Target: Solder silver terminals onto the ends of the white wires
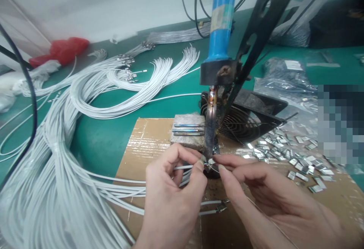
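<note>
My left hand [173,199] is closed, thumb and forefinger pinching the end of a white cable [182,167] just below the tip of a soldering iron [210,127]. More white cables pass under or through that hand; which of them it grips I cannot tell. My right hand [270,192] pinches a thin solder wire [277,228], which trails back across the palm. A small metal connector [211,161] sits at the iron's tip between both sets of fingertips, partly hidden. Below, two cable ends with metal connectors [221,207] lie on the cardboard [150,135].
The iron's blue handle [223,25] hangs from a black bracket [256,25]. Behind it stands a black fan [241,118]. A block [187,122] is left of the iron. Loose metal connectors [307,161] lie right, near plastic bags [284,78]. Cable bundles [59,165] fill the left.
</note>
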A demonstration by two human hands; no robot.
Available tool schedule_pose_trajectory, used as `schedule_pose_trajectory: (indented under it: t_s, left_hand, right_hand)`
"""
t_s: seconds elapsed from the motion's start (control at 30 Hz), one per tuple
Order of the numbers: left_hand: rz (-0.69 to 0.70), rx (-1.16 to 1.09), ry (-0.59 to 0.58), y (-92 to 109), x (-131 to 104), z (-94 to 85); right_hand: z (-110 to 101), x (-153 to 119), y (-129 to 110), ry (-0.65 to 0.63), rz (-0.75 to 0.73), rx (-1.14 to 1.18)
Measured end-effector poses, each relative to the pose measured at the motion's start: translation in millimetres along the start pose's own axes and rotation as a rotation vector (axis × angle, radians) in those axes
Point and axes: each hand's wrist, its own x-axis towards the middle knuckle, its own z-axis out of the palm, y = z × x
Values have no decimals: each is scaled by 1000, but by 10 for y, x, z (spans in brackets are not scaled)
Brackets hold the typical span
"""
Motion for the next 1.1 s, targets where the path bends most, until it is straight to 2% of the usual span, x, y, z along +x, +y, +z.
schedule_pose_trajectory:
  t_s: [0.13, 0.33, 0.6, 0.93, 1.1]
  left_hand:
    - [8, 9, -17, -4, 1, -12]
    - [2, 17, -21, -5, -25, -49]
    - [13, 20, -10, -17, -10, -34]
    - [41, 26, 21, -1, 26, -25]
    - [13, 11, -9, -14, 8, -24]
  right_hand:
    - [0, 1, 9, 11, 4, 5]
    - [45, -22, -71, 65, 120, 69]
    - [17, -13, -16, 49, 9, -40]
    - [44, -29, -27, 71, 32, -16]
    - [28, -18, -11, 44, 1, 8]
